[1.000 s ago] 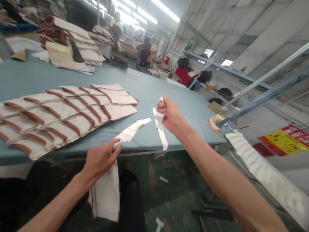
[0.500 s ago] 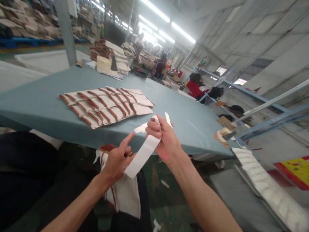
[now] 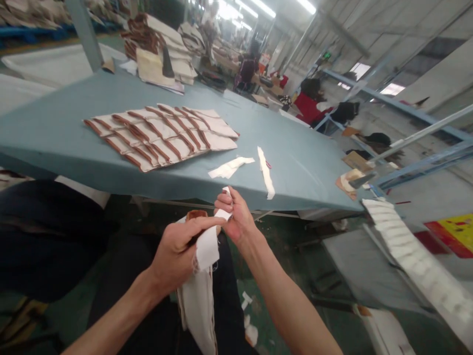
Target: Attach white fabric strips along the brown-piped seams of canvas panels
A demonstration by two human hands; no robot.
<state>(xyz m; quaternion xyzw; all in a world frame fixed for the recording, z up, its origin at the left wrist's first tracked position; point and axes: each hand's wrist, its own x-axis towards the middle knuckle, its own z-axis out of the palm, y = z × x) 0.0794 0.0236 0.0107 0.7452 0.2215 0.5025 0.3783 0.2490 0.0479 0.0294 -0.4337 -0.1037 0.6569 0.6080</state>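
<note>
A white fabric strip (image 3: pixel 207 249) with frayed threads runs between my two hands. My right hand (image 3: pixel 236 217) is closed around its upper part, in front of the table's edge. My left hand (image 3: pixel 175 249) grips the lower part, its index finger stretched along the strip up to the right hand. Beneath the hands, a cream fabric piece with brown edging (image 3: pixel 197 310) lies across my lap. It is partly hidden by my left hand.
On the blue-green table (image 3: pixel 295 172) lie overlapping cream pieces with brown edges (image 3: pixel 162 135), a white strip bundle (image 3: pixel 231 167) and another white strip (image 3: pixel 265 172). Stacked fabric (image 3: pixel 170 49) stands at the back. White scraps (image 3: pixel 250 330) are on the floor. A person (image 3: pixel 247 71) is far off.
My left index finger has moved over the strip to reach my right hand, and the strip between the hands now bends. Both hands sit lower below the table edge. The view has tilted downward.
</note>
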